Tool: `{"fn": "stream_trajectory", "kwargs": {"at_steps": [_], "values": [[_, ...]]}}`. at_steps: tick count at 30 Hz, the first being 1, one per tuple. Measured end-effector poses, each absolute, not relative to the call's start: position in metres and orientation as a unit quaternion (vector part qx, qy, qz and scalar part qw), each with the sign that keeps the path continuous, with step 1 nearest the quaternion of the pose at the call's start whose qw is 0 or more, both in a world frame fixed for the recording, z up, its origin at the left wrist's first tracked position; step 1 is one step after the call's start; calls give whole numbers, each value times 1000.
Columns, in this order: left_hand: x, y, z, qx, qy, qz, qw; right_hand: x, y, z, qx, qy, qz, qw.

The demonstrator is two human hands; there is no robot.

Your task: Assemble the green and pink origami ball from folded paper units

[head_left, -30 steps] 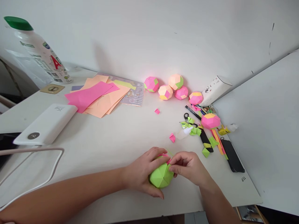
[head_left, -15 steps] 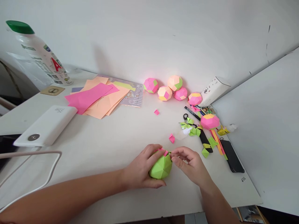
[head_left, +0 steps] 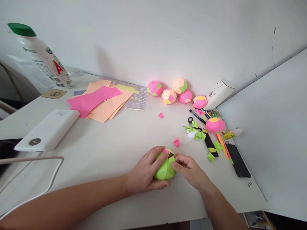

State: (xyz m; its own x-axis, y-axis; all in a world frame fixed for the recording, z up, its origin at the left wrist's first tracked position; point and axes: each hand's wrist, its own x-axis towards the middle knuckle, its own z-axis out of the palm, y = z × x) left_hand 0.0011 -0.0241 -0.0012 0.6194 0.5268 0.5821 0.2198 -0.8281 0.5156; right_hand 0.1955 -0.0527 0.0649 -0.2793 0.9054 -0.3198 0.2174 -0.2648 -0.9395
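Observation:
A green folded-paper ball point(head_left: 165, 169) with a pink patch and a dark gap near its top rests at the front of the table. My left hand point(head_left: 148, 169) wraps around its left side, fingers over the top and thumb underneath. On the right, my right hand point(head_left: 188, 169) pinches the ball's edge beside the gap, thumb against the green paper. Just beyond the ball lies a small pink folded piece point(head_left: 176, 142); another pink piece point(head_left: 161, 115) sits farther back.
Several finished paper balls point(head_left: 169, 96) line the wall. Green folded pieces point(head_left: 199, 134), scissors point(head_left: 190, 120), a glue bottle point(head_left: 232, 133) and a black phone point(head_left: 238, 159) lie at right. Left are paper sheets point(head_left: 100, 102), a white power bank point(head_left: 48, 129) and a bottle point(head_left: 45, 57).
My right hand has moved left onto the ball's edge, its fingers closing. The ball has turned slightly, and the dark gap at its top shows more.

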Motion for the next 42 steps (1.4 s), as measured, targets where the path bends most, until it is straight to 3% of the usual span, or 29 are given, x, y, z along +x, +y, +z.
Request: {"fn": "stream_trajectory", "kwargs": {"at_steps": [16,37,42], "values": [[3,-26,-6,904,202,367,80,186,-58,58,-514,-430,664,332],[4,-29,-7,909,199,359,74,174,-64,56,-515,-410,664,354],[2,-31,-1,890,206,374,159,171,-66,56,-525,-413,641,378]]}}
